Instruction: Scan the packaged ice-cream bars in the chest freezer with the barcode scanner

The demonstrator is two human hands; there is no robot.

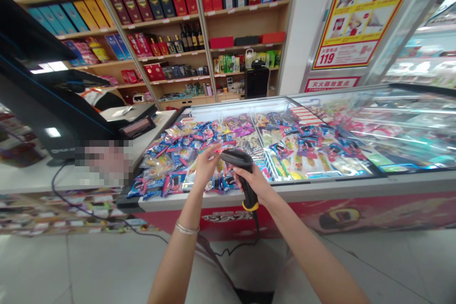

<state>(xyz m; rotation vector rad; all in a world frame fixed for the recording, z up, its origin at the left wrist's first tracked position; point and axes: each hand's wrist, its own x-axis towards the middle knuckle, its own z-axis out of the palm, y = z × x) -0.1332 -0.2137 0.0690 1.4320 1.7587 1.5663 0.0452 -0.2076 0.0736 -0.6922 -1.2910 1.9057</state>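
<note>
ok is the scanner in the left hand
No, the black barcode scanner is in the right hand, not the left hand.

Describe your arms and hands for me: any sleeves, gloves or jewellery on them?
The left forearm and right forearm are bare, with no sleeves or gloves in view. The left one wears a thin silver bangle; the right shows no jewellery.

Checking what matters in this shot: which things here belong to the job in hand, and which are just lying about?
In use: right hand gripping a black handheld barcode scanner; left hand above snack packets.

Just around: glass-topped chest freezer, boxed liquor on shelves, wall poster.
</note>
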